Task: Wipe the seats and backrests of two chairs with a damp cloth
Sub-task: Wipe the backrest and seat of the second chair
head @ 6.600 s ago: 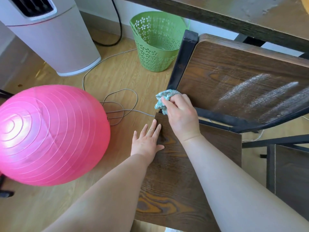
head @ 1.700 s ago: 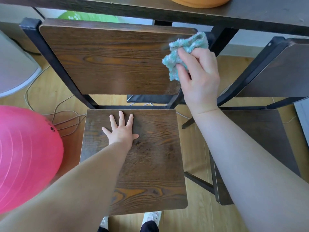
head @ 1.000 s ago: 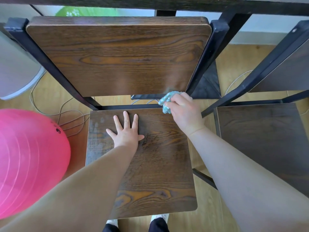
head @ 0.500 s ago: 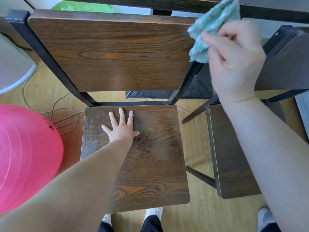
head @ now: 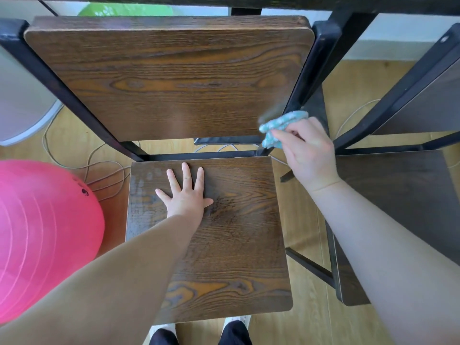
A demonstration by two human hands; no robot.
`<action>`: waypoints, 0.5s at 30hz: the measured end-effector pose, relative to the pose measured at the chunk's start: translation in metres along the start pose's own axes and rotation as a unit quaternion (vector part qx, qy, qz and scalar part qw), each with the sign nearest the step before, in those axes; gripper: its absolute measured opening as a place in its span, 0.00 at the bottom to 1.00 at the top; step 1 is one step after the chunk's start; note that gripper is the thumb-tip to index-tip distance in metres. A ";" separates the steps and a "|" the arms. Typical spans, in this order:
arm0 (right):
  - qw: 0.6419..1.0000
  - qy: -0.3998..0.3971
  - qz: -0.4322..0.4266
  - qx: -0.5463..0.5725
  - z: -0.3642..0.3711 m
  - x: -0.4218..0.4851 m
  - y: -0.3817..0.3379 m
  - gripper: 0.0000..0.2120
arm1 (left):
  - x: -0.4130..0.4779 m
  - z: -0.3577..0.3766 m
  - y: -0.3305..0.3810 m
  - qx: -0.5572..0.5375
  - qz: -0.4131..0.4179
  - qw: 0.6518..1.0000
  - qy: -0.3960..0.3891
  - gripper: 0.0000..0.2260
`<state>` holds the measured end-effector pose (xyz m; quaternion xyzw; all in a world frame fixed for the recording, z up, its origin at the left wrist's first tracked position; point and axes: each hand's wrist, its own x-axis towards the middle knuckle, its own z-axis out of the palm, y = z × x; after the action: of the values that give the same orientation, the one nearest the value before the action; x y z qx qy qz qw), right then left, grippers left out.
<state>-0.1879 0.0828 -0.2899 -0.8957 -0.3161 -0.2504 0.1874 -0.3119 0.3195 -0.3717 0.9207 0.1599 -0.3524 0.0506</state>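
A dark wooden chair with a black metal frame fills the middle of the head view, its backrest [head: 169,78] upright and its seat [head: 231,245] below. My left hand [head: 185,192] lies flat on the seat, fingers spread. My right hand [head: 307,151] grips a bunched teal cloth [head: 280,127] at the backrest's lower right corner, beside the black post [head: 310,73]. A second chair stands to the right, with its seat [head: 403,202] and part of its backrest [head: 428,100] showing. Pale damp streaks mark the left of the first seat.
A big pink exercise ball [head: 42,232] presses against the chair's left side. Grey cables [head: 99,168] loop on the wooden floor behind it. A white appliance base [head: 22,105] stands at far left, a green basket [head: 124,11] behind the backrest, a table edge [head: 273,1] along the top.
My right hand has come down with the cloth from the backrest's top right corner to its lower right corner. My left hand has stayed flat on the seat.
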 end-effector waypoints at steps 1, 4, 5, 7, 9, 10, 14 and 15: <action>1.000 -0.021 0.008 0.003 0.005 -0.006 0.000 0.09 | 0.000 0.000 0.000 0.001 0.001 1.000 0.002 0.36; 0.993 -0.100 0.061 0.016 0.019 -0.021 -0.006 0.13 | 0.003 0.002 -0.001 0.000 0.004 1.000 0.007 0.36; 0.990 -0.116 0.076 0.018 0.023 -0.025 -0.009 0.13 | 0.003 0.003 -0.001 -0.001 0.004 1.000 0.009 0.37; 0.984 -0.145 0.099 0.021 0.033 -0.034 -0.014 0.08 | 0.003 0.005 -0.001 0.001 0.004 1.000 0.012 0.37; 0.966 -0.199 0.164 0.029 0.044 -0.040 -0.019 0.07 | 0.002 0.007 -0.001 0.002 0.003 1.000 0.012 0.37; 0.954 -0.225 0.191 0.041 0.050 -0.044 -0.020 0.08 | 0.001 0.008 -0.002 0.003 0.003 1.000 0.014 0.37; 0.940 -0.273 0.205 0.018 0.066 -0.054 -0.018 0.11 | 0.001 0.009 -0.002 0.011 0.004 1.000 0.019 0.36; 0.936 -0.282 0.210 0.021 0.065 -0.053 -0.019 0.11 | 0.002 0.009 -0.002 0.012 0.003 1.000 0.018 0.36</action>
<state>-0.2141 0.1037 -0.3688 -0.9713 -0.1658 0.0643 0.1581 -0.3169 0.3197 -0.3791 0.9279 0.1538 -0.3376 0.0381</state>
